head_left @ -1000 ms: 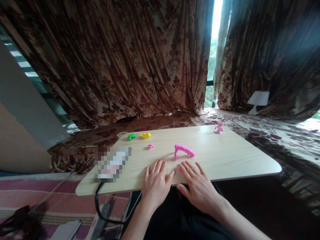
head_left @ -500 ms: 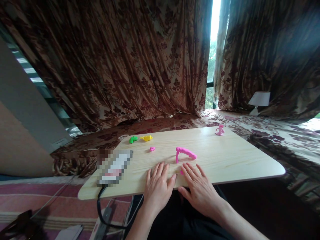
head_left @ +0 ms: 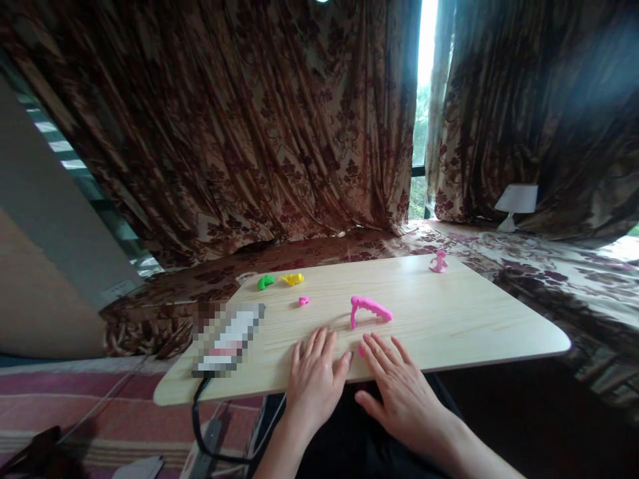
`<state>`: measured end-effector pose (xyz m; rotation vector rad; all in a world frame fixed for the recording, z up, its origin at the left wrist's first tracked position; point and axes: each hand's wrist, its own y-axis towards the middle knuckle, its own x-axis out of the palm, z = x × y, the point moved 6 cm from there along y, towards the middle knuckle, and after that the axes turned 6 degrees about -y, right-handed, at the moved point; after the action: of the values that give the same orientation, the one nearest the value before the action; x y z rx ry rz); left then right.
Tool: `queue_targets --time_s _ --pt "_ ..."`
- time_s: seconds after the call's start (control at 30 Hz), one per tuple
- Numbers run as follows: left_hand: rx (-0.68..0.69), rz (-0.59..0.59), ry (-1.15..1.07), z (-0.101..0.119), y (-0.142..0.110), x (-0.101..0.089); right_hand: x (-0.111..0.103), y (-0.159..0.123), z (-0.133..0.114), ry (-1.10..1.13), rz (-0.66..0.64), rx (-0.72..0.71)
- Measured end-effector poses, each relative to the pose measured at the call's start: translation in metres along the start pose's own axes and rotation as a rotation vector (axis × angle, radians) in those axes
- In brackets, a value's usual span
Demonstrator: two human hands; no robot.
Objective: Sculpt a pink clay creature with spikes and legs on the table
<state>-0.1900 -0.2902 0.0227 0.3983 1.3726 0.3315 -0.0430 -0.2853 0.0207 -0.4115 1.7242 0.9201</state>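
Observation:
My left hand [head_left: 314,376] lies flat near the front edge of the pale wooden table [head_left: 479,313], fingers spread and holding nothing. To its right, my right hand [head_left: 402,386] also rests palm down with fingers apart. A small pink piece [head_left: 361,350] shows beside its index finger, partly hidden. Just beyond the fingertips stands a bent pink plastic toy part [head_left: 372,308], one leg propped on the table. Farther back is a small pink piece [head_left: 304,301]. Behind that lie a green toy piece [head_left: 266,282] and a yellow toy piece [head_left: 292,279].
A pink figure on a round base [head_left: 439,262] stands at the far right corner. On the left, a blurred-out flat device [head_left: 232,339] trails a black cable [head_left: 197,419] over the edge. Patterned curtains [head_left: 279,133] and a white lamp [head_left: 518,199] are behind.
The view has shifted very slightly, so the table and toys appear a little lower. Both hands stay flat in about the same place, and no toy has been moved.

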Motion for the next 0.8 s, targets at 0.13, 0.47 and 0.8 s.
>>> queue_targets --time_s 0.13,0.47,0.8 --pt "-0.008 0.007 -0.005 0.001 0.0 -0.001 -0.004 -0.017 -0.01 0.013 -0.034 -0.054" --pt "-0.002 -0.007 0.009 0.002 0.0 -0.001 -0.003 -0.005 -0.005 0.01 -0.053 -0.038" --pt "-0.007 -0.031 0.039 0.002 0.0 -0.001 -0.001 0.013 0.006 0.003 -0.061 0.016"
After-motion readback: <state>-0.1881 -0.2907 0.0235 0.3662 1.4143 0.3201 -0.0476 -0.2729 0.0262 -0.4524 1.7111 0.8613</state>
